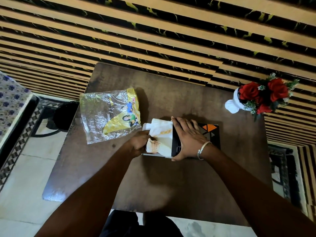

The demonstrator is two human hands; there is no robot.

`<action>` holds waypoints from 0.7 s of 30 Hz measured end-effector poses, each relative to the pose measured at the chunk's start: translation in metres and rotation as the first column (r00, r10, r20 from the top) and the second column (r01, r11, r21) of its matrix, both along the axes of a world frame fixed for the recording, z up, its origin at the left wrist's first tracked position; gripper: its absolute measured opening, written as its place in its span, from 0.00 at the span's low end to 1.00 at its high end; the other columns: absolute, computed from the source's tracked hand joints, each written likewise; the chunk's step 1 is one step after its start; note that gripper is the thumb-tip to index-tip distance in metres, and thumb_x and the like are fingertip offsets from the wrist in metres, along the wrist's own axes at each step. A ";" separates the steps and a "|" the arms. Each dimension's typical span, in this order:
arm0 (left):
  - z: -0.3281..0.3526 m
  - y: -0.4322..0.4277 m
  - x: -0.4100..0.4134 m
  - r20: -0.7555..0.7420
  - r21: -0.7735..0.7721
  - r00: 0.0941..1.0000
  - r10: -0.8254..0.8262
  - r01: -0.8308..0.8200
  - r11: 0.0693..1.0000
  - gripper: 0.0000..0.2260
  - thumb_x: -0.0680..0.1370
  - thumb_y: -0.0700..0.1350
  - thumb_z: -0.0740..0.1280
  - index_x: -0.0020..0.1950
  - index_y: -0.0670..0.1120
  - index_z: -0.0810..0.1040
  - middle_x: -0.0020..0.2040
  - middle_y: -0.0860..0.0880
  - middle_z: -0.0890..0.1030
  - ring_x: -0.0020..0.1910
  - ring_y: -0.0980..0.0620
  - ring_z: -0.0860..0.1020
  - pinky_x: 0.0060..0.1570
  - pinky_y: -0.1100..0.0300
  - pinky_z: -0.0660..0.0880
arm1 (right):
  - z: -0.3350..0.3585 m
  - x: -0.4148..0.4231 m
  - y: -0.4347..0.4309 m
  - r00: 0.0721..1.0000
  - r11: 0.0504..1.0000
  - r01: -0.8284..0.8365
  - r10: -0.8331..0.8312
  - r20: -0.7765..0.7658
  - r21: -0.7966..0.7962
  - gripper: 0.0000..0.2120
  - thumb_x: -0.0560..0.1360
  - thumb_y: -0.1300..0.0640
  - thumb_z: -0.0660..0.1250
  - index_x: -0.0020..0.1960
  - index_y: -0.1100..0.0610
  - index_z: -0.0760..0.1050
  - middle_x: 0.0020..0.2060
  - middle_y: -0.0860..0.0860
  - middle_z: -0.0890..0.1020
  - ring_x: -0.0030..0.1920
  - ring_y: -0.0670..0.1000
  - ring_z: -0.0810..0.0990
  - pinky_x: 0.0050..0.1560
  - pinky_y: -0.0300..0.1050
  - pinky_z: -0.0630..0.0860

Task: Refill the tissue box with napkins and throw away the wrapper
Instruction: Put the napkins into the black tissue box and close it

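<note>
No brand or lettering reads anywhere; the wrapper [109,115], clear plastic with yellow print and cartoon figures, lies flat and empty at the left of the brown table [171,177]. The black tissue box [209,132] with orange triangles sits mid-table, its open left end stuffed with a white napkin stack [162,139] that juts halfway out. Your left hand [139,145] is closed around the stack's near end. Your right hand [189,140] lies spread flat over the box, bangle at the wrist, hiding most of the lid. A vase of red roses [261,95] stands far right.
</note>
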State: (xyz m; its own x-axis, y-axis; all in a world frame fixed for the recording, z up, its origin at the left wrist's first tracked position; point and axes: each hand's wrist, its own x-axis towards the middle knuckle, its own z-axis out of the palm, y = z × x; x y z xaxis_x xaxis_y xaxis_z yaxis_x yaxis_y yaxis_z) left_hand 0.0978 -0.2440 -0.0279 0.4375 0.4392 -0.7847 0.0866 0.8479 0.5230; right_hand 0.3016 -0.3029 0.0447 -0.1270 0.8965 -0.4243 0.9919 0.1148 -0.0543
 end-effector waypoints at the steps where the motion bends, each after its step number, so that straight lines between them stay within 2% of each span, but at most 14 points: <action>1: -0.001 -0.002 0.004 0.003 0.004 1.000 -0.011 0.011 1.000 0.11 0.79 0.34 0.64 0.59 0.44 0.80 0.54 0.39 0.83 0.49 0.40 0.83 0.44 0.46 0.83 | 0.000 -0.001 0.000 1.000 1.000 -0.002 0.002 0.000 -0.001 0.71 0.48 0.24 0.68 0.78 0.54 0.40 0.76 0.54 0.54 0.75 0.57 0.57 0.76 0.60 0.50; 3: -0.004 -0.006 0.012 -0.010 0.013 0.999 -0.035 0.035 0.999 0.16 0.77 0.31 0.64 0.62 0.43 0.79 0.56 0.38 0.83 0.52 0.38 0.82 0.46 0.43 0.82 | -0.001 -0.002 -0.001 1.000 1.000 -0.006 0.006 0.003 -0.007 0.71 0.49 0.24 0.69 0.78 0.54 0.39 0.77 0.55 0.54 0.76 0.58 0.56 0.76 0.60 0.49; 6: -0.005 -0.009 0.022 -0.035 0.056 0.997 -0.070 0.072 0.996 0.17 0.76 0.31 0.64 0.62 0.43 0.79 0.51 0.41 0.83 0.51 0.39 0.82 0.54 0.38 0.80 | -0.003 -0.003 -0.001 1.000 1.000 -0.004 0.004 0.008 -0.020 0.71 0.49 0.25 0.70 0.78 0.54 0.39 0.77 0.55 0.53 0.77 0.58 0.54 0.77 0.61 0.47; 9: -0.001 -0.013 0.032 -0.042 0.118 0.990 -0.132 0.136 0.984 0.17 0.75 0.30 0.64 0.61 0.43 0.79 0.47 0.44 0.83 0.46 0.44 0.81 0.51 0.45 0.80 | -0.006 -0.003 -0.001 1.000 1.000 -0.001 0.001 0.010 -0.026 0.71 0.49 0.24 0.69 0.78 0.54 0.38 0.77 0.56 0.53 0.77 0.58 0.54 0.77 0.61 0.48; 11: 0.002 -0.016 0.040 -0.057 0.155 0.981 -0.184 0.191 0.969 0.19 0.73 0.30 0.64 0.63 0.41 0.79 0.52 0.39 0.83 0.51 0.39 0.82 0.50 0.46 0.80 | -0.006 -0.004 0.000 1.000 1.000 0.003 -0.003 0.007 -0.025 0.71 0.49 0.24 0.69 0.78 0.54 0.38 0.77 0.56 0.53 0.77 0.58 0.54 0.76 0.62 0.48; 13: 0.000 -0.019 0.047 -0.076 0.195 0.975 -0.210 0.221 0.956 0.20 0.73 0.30 0.63 0.64 0.42 0.78 0.57 0.35 0.83 0.57 0.33 0.81 0.54 0.41 0.79 | -0.006 -0.005 -0.001 1.000 1.000 0.006 -0.006 0.000 -0.028 0.71 0.49 0.25 0.69 0.78 0.54 0.38 0.77 0.55 0.53 0.77 0.59 0.54 0.76 0.62 0.47; 17: -0.007 -0.025 0.058 -0.111 0.267 0.956 -0.271 0.291 0.919 0.14 0.82 0.39 0.60 0.65 0.44 0.78 0.59 0.41 0.83 0.57 0.40 0.82 0.60 0.43 0.79 | -0.007 -0.008 -0.002 1.000 1.000 -0.003 0.003 -0.016 -0.024 0.70 0.50 0.25 0.69 0.78 0.53 0.38 0.77 0.55 0.53 0.77 0.58 0.54 0.77 0.62 0.47; 21: -0.004 -0.031 0.068 -0.134 0.351 0.934 -0.331 0.357 0.866 0.13 0.83 0.46 0.62 0.66 0.45 0.76 0.60 0.41 0.81 0.58 0.41 0.80 0.62 0.47 0.77 | -0.009 -0.012 -0.003 1.000 1.000 -0.002 0.002 -0.023 -0.022 0.69 0.51 0.24 0.69 0.78 0.52 0.38 0.77 0.55 0.53 0.77 0.58 0.53 0.77 0.62 0.46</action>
